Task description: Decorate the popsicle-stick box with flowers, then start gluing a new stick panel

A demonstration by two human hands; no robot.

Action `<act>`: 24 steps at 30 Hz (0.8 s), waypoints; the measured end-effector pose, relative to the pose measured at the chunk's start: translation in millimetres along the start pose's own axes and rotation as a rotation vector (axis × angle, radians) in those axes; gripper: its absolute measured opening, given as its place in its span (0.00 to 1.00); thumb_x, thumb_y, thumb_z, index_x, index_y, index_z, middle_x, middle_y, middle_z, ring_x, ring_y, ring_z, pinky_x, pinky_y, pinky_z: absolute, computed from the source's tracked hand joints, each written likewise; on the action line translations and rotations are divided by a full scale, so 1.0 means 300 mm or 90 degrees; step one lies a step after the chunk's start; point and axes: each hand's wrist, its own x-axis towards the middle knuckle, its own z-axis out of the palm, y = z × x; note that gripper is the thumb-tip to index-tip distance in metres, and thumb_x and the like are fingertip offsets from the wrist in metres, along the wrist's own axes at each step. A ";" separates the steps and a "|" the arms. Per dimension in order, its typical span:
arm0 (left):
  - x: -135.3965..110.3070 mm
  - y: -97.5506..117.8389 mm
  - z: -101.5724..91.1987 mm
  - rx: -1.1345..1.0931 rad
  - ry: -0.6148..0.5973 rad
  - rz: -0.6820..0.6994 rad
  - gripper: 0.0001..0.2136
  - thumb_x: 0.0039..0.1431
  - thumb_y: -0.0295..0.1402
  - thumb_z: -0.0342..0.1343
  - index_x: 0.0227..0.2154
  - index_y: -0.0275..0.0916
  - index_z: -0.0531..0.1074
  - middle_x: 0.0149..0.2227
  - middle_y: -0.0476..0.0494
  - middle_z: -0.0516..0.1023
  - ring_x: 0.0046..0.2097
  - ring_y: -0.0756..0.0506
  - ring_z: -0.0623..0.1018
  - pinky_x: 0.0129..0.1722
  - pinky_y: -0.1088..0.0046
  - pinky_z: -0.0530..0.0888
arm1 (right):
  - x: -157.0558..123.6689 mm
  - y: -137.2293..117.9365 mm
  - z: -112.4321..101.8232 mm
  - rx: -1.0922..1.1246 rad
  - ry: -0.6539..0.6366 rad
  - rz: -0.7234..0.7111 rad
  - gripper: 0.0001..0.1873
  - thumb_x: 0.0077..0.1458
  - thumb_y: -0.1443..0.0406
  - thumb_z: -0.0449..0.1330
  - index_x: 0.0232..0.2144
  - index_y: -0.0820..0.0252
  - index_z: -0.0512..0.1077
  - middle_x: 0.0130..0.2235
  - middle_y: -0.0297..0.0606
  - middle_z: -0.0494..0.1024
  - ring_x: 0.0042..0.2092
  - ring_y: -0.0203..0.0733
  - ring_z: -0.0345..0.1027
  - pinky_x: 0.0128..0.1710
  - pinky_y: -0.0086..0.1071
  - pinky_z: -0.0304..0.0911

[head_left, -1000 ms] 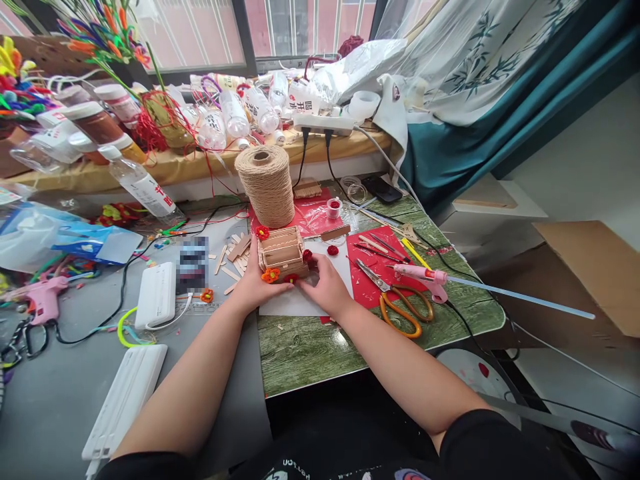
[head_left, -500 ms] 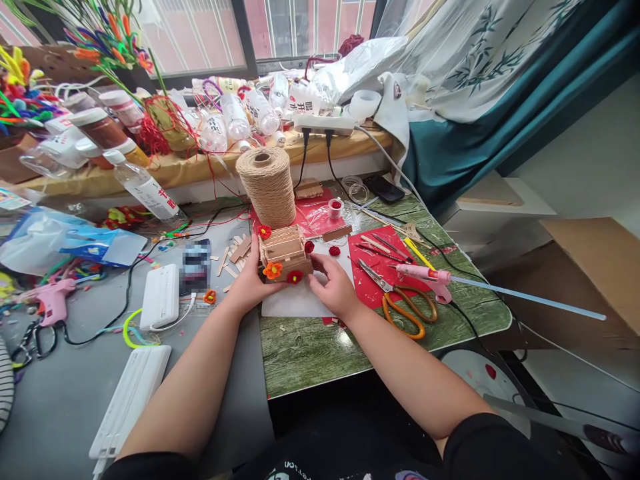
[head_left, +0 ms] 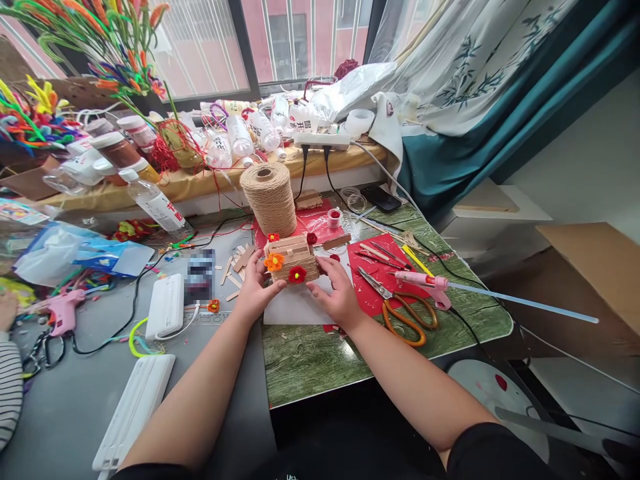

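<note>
Our half-curled left hand [head_left: 257,290] and right hand [head_left: 338,293] grip a slatted wooden box [head_left: 294,252], coarse twine spool [head_left: 270,202] at eleven o'clock.

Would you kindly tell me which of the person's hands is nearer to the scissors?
Right. The right hand, at the box's right side, is just left of the scissors; the left hand is farther left, across the box from them.

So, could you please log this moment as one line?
left hand: holding box | right hand: holding box | flowers: on box | scissors: near glue gun, unheld
</note>
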 end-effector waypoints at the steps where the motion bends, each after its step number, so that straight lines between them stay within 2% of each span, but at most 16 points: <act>1: -0.002 0.008 0.006 -0.008 -0.012 -0.001 0.50 0.51 0.45 0.72 0.71 0.45 0.47 0.67 0.30 0.67 0.66 0.32 0.71 0.65 0.46 0.69 | 0.000 -0.002 -0.001 -0.004 0.004 0.002 0.30 0.64 0.56 0.64 0.65 0.50 0.66 0.60 0.47 0.72 0.61 0.53 0.68 0.62 0.49 0.68; 4: -0.008 0.022 0.020 -0.014 -0.027 -0.005 0.50 0.51 0.43 0.73 0.70 0.48 0.48 0.69 0.32 0.64 0.68 0.33 0.69 0.67 0.47 0.67 | 0.001 -0.005 -0.001 -0.022 0.014 0.018 0.27 0.66 0.55 0.60 0.65 0.50 0.67 0.60 0.47 0.72 0.61 0.54 0.68 0.61 0.50 0.68; 8: -0.009 0.004 0.028 -0.016 -0.011 -0.013 0.52 0.50 0.41 0.74 0.71 0.51 0.44 0.70 0.32 0.62 0.67 0.32 0.70 0.65 0.46 0.69 | 0.006 0.002 0.001 -0.041 0.031 0.026 0.29 0.65 0.55 0.62 0.65 0.50 0.66 0.60 0.47 0.72 0.62 0.54 0.67 0.63 0.51 0.67; 13: -0.006 -0.027 0.031 -0.002 0.006 -0.012 0.55 0.48 0.41 0.75 0.71 0.53 0.44 0.68 0.32 0.64 0.67 0.31 0.70 0.63 0.46 0.72 | 0.008 0.012 0.009 -0.052 0.049 0.020 0.29 0.64 0.56 0.63 0.65 0.48 0.66 0.60 0.45 0.72 0.62 0.54 0.66 0.65 0.51 0.64; 19: -0.005 -0.016 0.025 0.026 0.024 -0.037 0.56 0.47 0.42 0.75 0.71 0.52 0.42 0.67 0.31 0.66 0.64 0.32 0.73 0.62 0.45 0.72 | 0.008 0.012 0.016 -0.036 0.042 0.046 0.28 0.64 0.57 0.63 0.64 0.48 0.66 0.60 0.46 0.72 0.62 0.54 0.67 0.64 0.51 0.64; 24: -0.004 -0.007 0.021 0.021 0.023 -0.038 0.56 0.48 0.41 0.75 0.71 0.51 0.41 0.67 0.31 0.67 0.63 0.32 0.74 0.61 0.45 0.73 | 0.005 0.006 0.009 -0.025 0.025 0.046 0.34 0.60 0.54 0.68 0.65 0.50 0.65 0.60 0.47 0.71 0.61 0.55 0.66 0.63 0.52 0.65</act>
